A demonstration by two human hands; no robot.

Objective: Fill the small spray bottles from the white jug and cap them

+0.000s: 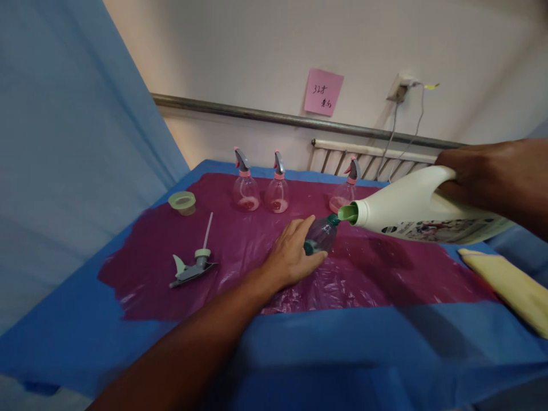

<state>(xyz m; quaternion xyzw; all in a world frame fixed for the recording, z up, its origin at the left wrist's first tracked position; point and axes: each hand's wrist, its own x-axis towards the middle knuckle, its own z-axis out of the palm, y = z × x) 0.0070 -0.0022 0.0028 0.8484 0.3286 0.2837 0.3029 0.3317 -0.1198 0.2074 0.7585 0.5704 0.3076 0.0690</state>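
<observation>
Two bare hands work over a table draped in blue cloth [299, 354] with a magenta plastic sheet [240, 240] on top. The left hand [295, 251] curls around a small clear bottle [322, 233] standing mid-sheet, hiding part of its body. The right hand [483, 177], cut off at the frame edge, grips the handle of a white jug [411, 211] tipped sideways, its green spout [348, 213] at the bottle's mouth. Any flowing liquid is too small to make out. A detached spray head [192, 267] and a green cap [182, 202] lie to the left. Three spray bottles [277, 191] stand behind, one partly hidden by the jug. A yellow cloth [509, 285] runs off the right edge.
</observation>
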